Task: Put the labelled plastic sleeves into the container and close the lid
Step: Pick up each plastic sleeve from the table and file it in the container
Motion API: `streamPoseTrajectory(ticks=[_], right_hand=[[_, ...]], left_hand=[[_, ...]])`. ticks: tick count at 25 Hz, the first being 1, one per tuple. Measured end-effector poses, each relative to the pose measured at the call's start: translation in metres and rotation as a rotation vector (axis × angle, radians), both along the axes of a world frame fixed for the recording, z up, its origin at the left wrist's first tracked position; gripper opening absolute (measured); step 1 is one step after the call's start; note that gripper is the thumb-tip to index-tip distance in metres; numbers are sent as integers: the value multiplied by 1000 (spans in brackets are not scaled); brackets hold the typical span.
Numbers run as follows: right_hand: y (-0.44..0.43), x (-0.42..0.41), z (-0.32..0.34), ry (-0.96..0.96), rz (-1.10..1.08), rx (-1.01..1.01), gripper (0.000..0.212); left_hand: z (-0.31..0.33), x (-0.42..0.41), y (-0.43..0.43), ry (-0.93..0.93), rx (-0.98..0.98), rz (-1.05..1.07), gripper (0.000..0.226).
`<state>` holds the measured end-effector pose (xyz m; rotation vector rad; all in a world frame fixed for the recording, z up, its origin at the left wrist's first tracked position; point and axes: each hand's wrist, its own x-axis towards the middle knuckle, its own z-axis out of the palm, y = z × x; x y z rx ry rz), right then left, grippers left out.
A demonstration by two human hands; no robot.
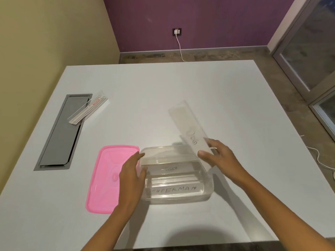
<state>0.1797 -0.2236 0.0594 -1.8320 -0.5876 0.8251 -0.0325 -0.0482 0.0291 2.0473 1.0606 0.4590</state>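
Note:
A clear plastic container (208, 180) stands on the white table near me. Inside lie two labelled sleeves, one reading "SUPERMAN" (174, 190) and one reading "TIGER" (171, 169). My left hand (131, 176) grips the container's left wall. My right hand (220, 156) pinches the lower end of a third clear sleeve (188, 126), which tilts up and away over the container's far right corner; its handwritten label is hard to read. The pink lid (105, 178) lies flat on the table just left of the container, partly under my left hand.
A grey recessed cable hatch (59, 133) is set in the table at the left. A packet of thin sticks with a red label (88, 109) lies across its far end. A white cable (319, 158) trails off the right edge.

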Motion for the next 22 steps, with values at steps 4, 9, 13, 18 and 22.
streamPoseTrajectory(ticks=[4,9,13,18,22], right_hand=[[0,-21,-9,-271,322,-177,51],[2,-39,-32,-398,528,-389,52],[5,-51,-48,-437,608,-462,55],[11,-54,-55,-458,626,-528,54],[12,-55,-55,-488,608,-563,46]], left_hand=[[2,-13,11,-135,-436,182,40],[0,-20,12,-178,-624,187,42],[-4,-22,13,-213,-673,221,41],[-9,-25,12,-250,-689,225,40],[-14,-26,14,-248,-681,234,39]])
